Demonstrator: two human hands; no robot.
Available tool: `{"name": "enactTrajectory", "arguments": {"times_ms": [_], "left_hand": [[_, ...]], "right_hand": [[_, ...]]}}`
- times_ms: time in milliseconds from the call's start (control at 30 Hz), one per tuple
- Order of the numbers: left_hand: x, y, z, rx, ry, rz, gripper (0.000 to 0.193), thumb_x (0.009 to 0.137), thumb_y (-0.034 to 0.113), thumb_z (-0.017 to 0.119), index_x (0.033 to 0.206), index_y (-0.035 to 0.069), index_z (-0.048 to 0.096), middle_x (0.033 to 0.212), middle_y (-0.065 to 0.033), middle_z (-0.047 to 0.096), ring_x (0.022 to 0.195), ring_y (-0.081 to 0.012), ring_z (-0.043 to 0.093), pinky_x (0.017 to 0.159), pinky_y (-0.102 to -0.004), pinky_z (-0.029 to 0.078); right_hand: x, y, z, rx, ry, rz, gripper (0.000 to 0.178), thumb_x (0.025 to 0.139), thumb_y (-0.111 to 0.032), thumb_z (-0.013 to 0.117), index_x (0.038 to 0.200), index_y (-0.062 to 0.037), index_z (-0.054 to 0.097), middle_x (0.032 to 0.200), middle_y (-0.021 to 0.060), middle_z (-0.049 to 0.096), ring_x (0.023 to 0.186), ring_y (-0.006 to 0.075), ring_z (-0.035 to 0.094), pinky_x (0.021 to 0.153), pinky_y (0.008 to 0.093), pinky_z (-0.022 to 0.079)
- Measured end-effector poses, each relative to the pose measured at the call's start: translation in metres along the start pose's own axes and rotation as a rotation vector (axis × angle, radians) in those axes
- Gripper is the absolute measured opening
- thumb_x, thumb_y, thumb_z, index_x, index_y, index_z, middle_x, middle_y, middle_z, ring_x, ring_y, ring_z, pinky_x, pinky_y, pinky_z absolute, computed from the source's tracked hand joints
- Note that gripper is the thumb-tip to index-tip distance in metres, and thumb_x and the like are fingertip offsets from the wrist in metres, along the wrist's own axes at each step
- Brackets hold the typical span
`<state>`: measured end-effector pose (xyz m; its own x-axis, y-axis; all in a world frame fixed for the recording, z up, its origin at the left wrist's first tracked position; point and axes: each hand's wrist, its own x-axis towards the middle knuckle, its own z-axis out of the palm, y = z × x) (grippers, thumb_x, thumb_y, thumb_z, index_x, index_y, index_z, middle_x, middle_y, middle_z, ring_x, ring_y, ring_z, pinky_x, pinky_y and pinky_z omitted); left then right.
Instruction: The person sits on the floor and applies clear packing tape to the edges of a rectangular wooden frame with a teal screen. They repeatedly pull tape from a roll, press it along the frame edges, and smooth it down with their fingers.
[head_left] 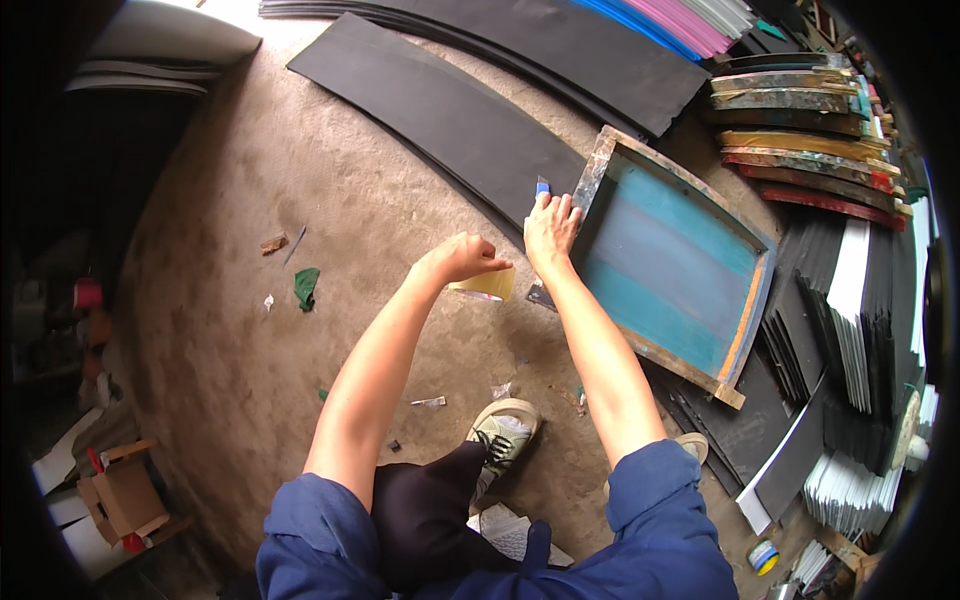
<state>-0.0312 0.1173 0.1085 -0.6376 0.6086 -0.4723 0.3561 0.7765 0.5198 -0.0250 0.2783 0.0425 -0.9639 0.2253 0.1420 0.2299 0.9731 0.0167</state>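
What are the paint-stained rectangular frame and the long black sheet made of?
The paint-stained rectangular frame seems rough wood: its lower corner shows bare tan. The long black sheet may be matte foam or rubber: its surface is dull and even. I can't tell which.

Both arms reach forward from six o'clock, bare below the elbows. The left forearm [375,390] rises toward one o'clock, its wrist [432,272] gently bent so that the left hand [462,258] turns toward three o'clock, back uppermost and fingers [488,250] curled under. The right forearm [610,370] slants toward eleven o'clock, ending in the right hand [550,235], palm down, its fingers pointing between twelve and one (bent at the knuckles, slightly fanned). The hands are apart, the right reaching farther toward twelve o'clock.
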Motion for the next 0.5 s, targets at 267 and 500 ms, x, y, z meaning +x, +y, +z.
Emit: {"name": "enactTrajectory", "arguments": {"times_ms": [267,500], "left_hand": [[-0.004,-0.001,-0.003,0.036,-0.013,-0.004,0.052,0.084,0.055,0.054,0.089,0.005,0.069,0.075,-0.0149,0.066,0.070,-0.0263,0.065,0.064,-0.0385,0.051],[-0.008,-0.007,0.001,0.054,0.048,-0.012,0.048,0.086,0.050,0.053,0.093,0.005,0.069,0.082,-0.0157,0.067,0.075,-0.0274,0.066,0.068,-0.0383,0.051]], "right_hand": [[0.001,-0.009,-0.023,0.559,0.093,0.360,0.041,0.077,-0.024,0.063,0.112,-0.0043,0.053,0.105,0.0161,0.053,0.097,0.0299,0.056,0.088,0.0421,0.041],[-0.055,0.036,-0.086,1.128,0.024,0.575,0.026,0.092,-0.023,0.049,0.097,0.0023,0.048,0.067,0.0184,0.059,0.061,0.0327,0.062,0.054,0.0422,0.048]]}}
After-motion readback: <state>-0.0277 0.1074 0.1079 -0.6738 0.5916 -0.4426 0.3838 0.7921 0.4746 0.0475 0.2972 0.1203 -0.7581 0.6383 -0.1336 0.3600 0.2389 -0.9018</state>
